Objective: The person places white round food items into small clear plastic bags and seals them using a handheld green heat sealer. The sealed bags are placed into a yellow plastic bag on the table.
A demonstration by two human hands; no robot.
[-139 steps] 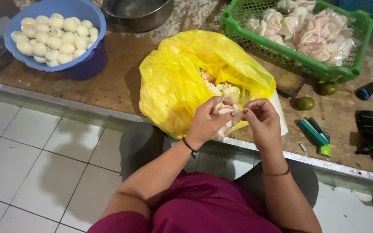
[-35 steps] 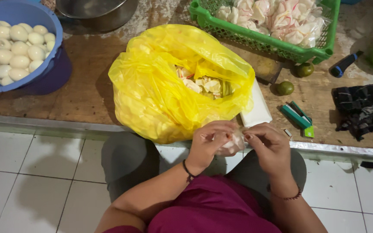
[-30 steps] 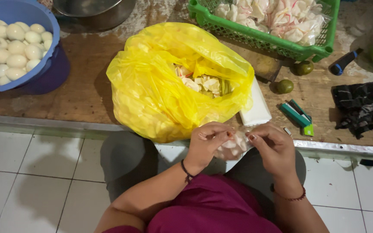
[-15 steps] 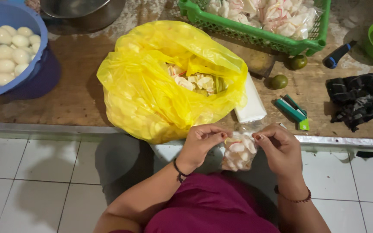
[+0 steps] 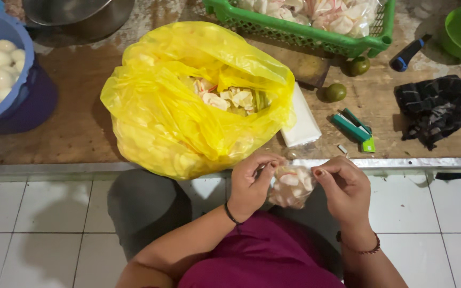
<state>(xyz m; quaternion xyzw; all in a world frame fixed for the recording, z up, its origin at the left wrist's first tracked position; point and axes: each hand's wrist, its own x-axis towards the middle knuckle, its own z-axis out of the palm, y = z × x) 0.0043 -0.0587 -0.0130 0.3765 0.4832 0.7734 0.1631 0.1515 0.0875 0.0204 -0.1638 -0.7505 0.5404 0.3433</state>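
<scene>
Small bag [image 5: 290, 185] lowered, upright between left hand [image 5: 252, 184], right hand [image 5: 342, 186].

12 o'clock: blocked by yellow bag [image 5: 188, 106] | 2 o'clock: bare wooden counter [image 5: 385, 101] left open | 9 o'clock: blue basin [image 5: 17, 80]
</scene>
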